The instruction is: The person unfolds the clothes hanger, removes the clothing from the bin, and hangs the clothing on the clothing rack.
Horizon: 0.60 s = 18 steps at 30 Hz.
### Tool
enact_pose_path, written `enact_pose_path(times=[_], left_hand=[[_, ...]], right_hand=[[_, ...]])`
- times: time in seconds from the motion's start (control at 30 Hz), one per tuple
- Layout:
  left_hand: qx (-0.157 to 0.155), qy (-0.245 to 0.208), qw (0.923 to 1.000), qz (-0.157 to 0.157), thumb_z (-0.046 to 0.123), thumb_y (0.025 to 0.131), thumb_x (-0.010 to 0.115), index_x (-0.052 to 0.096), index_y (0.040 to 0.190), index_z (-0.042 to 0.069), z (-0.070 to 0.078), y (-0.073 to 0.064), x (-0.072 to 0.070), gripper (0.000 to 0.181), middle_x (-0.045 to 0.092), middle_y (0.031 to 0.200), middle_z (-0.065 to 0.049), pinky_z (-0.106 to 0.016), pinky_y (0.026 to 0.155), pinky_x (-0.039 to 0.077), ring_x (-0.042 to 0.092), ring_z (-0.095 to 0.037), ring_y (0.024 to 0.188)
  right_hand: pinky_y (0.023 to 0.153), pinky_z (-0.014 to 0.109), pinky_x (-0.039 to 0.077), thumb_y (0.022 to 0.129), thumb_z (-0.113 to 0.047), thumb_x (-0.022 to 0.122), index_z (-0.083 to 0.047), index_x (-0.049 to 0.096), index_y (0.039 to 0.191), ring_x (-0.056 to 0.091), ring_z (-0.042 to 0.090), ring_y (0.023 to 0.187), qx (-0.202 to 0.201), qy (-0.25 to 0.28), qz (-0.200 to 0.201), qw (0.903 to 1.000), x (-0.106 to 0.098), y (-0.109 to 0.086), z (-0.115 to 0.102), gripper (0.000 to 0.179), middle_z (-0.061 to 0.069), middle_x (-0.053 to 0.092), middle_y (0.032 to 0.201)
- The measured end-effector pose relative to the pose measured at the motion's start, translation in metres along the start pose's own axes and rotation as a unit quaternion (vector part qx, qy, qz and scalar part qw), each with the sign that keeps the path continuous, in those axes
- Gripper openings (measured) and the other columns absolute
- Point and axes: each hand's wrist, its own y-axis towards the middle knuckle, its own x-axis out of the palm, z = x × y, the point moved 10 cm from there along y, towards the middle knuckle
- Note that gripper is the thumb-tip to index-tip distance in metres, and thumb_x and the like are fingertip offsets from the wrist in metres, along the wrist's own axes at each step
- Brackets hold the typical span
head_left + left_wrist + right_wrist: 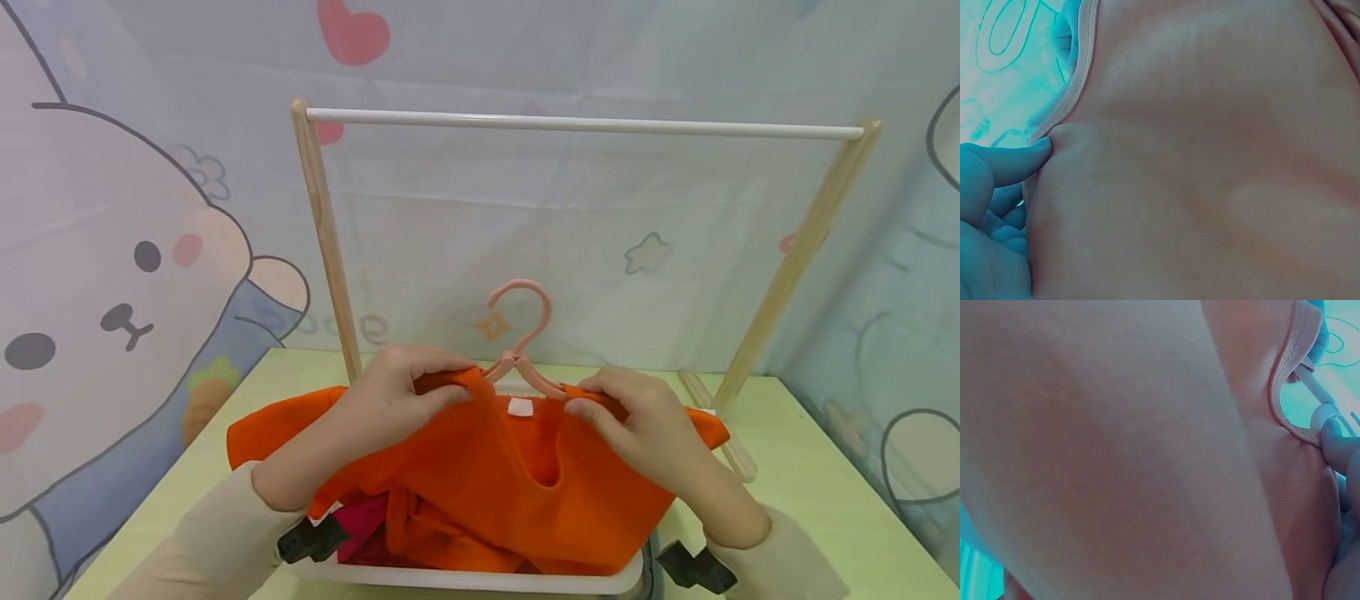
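An orange V-neck shirt (480, 492) with a white neck label hangs spread between my two hands. Inside its neckline is a pink clothes hanger (525, 367), its hook pointing up. My left hand (397, 392) pinches the shirt's left shoulder by the neckline, thumb in front. On the other shoulder my right hand (645, 417) pinches the cloth close to the hanger's arm. In the left wrist view the thumb (1016, 164) presses on the shirt's edge. The right wrist view shows the right thumb (1338, 447) at the neckline. Cloth hides most of the hanger's arms.
Behind the shirt stands a clothes rack with a white rail (585, 124) and wooden posts (798, 258). A white bin (480, 579) below holds more orange cloth and a magenta garment (362, 525). The pale table (847, 508) meets a printed backdrop.
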Motion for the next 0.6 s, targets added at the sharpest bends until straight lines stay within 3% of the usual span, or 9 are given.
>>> enact_pose_path(times=[0.17,0.4,0.6], left_hand=[[-0.027,0.019,0.9995,0.001,0.005,0.086,0.071,0.071,0.113,0.003,-0.007,-0.007,-0.013,0.027,0.071,0.105,-0.007,-0.027,0.079,0.057,0.066,-0.018,0.091],[-0.012,0.046,0.9988,0.016,0.008,0.084,0.074,0.072,0.111,0.004,-0.012,-0.017,-0.031,0.027,0.072,0.101,-0.005,-0.025,0.075,0.057,0.067,-0.016,0.088],[-0.021,0.048,0.9986,0.012,0.008,0.084,0.074,0.074,0.107,0.005,-0.02,-0.026,-0.04,0.024,0.072,0.097,-0.004,-0.024,0.072,0.056,0.067,-0.014,0.083]], right_hand=[[0.054,0.013,0.039,0.076,-0.009,0.079,-0.014,0.069,0.086,0.043,0.0,0.06,-0.013,-0.012,0.026,0.9995,-0.013,-0.001,0.001,0.014,-0.012,0.058,0.073],[0.056,0.013,0.04,0.075,-0.003,0.078,-0.014,0.071,0.088,0.047,0.001,0.062,-0.005,0.001,0.032,0.9995,-0.026,-0.004,0.005,0.018,-0.011,0.061,0.077],[0.059,0.013,0.044,0.075,0.001,0.077,-0.012,0.071,0.089,0.05,0.003,0.065,0.012,0.01,0.029,0.9995,-0.032,-0.008,0.011,0.021,-0.01,0.062,0.078]])
